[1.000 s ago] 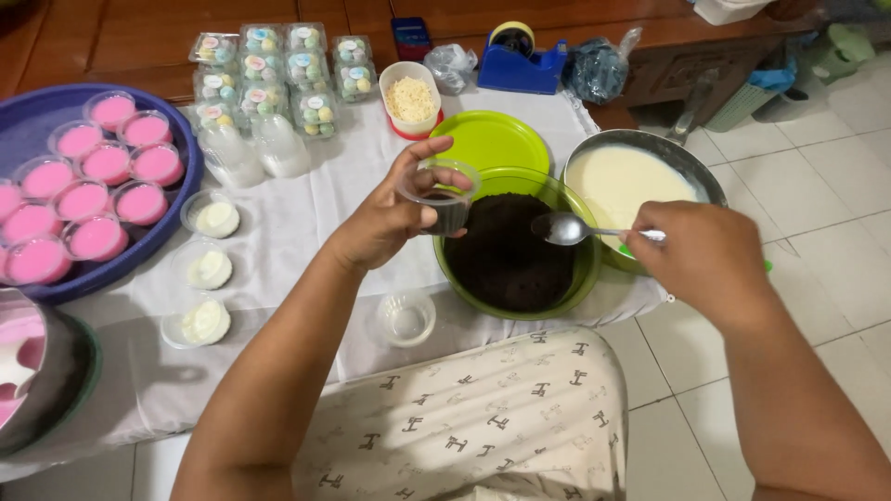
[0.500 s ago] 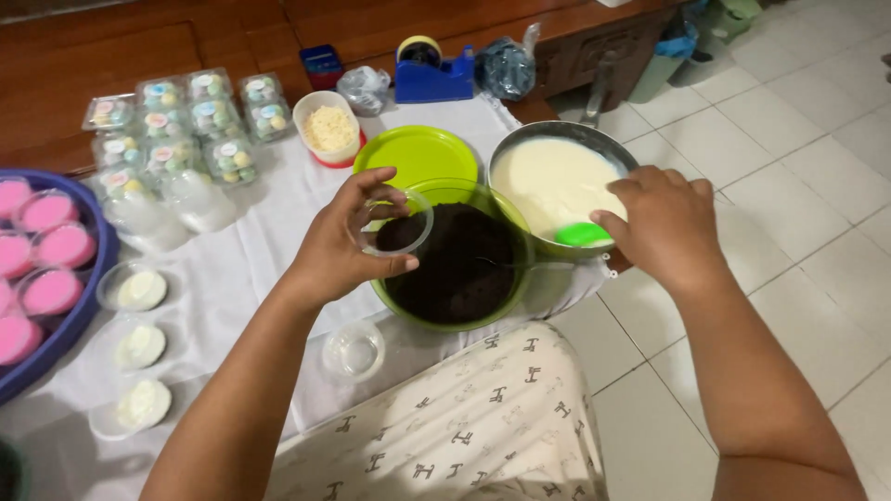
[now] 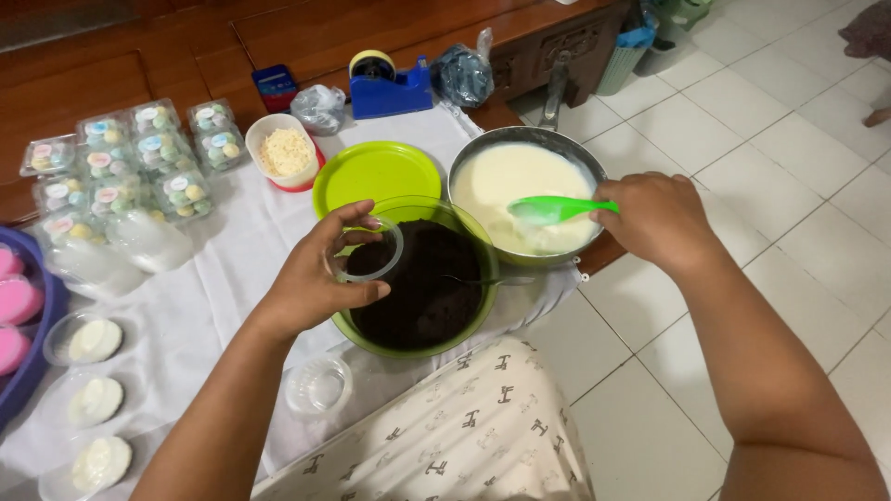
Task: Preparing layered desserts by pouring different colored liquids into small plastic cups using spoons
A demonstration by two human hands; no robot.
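Observation:
My left hand (image 3: 320, 274) grips a small clear plastic cup (image 3: 373, 252) and holds it over a green bowl (image 3: 422, 345) filled with dark crumbs (image 3: 427, 288). A metal spoon (image 3: 487, 279) lies in those crumbs. My right hand (image 3: 654, 218) holds a green plastic ladle (image 3: 548, 210) whose scoop sits over the pale cream in a metal bowl (image 3: 566, 148). The two bowls stand side by side on a white cloth (image 3: 213, 306).
A green lid (image 3: 371, 172) lies behind the bowls, beside a tub of pale crumbs (image 3: 285, 151). Packed clear boxes (image 3: 139, 158), filled cups (image 3: 93, 399), an empty cup (image 3: 318, 383), a purple tray (image 3: 23, 371) and a blue tape dispenser (image 3: 390, 88) surround them. Tiled floor (image 3: 742, 139) lies to the right.
My right hand left the metal spoon in the dark crumbs, moved to the cream bowl and took the green ladle. My left hand kept the cup over the green bowl.

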